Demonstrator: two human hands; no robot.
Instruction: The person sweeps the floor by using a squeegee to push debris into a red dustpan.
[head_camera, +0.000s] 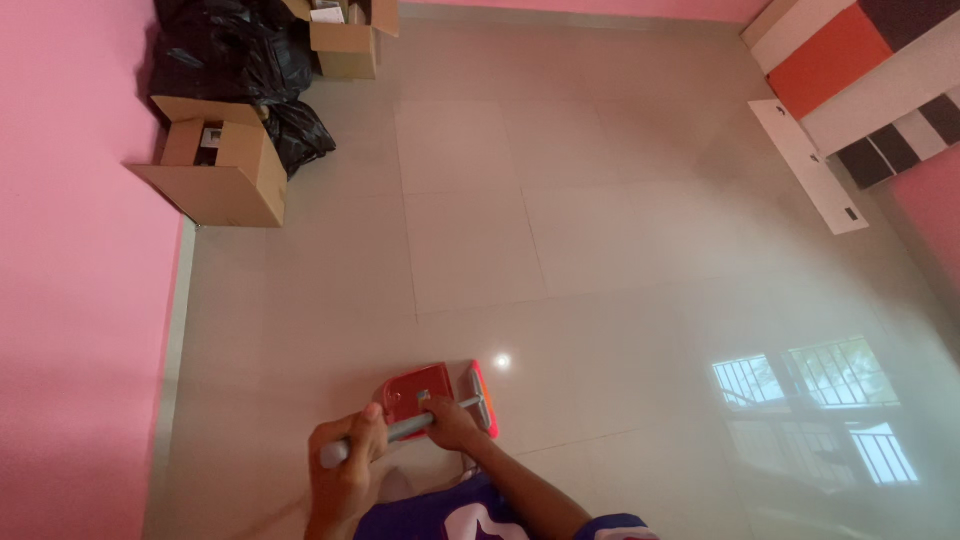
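Mop (470, 402) gripped both hands; open tiled floor (560, 220) ahead.

Up at your far left, an open brown cardboard box (225, 170) sits against the pink wall; a second brown box (345, 40) stands behind it, black bags (235, 55) between.

My bare left hand (345, 470) and right hand (452, 422) extend from a purple shirt with white markings; forearms uncovered, no rings or watch visible.
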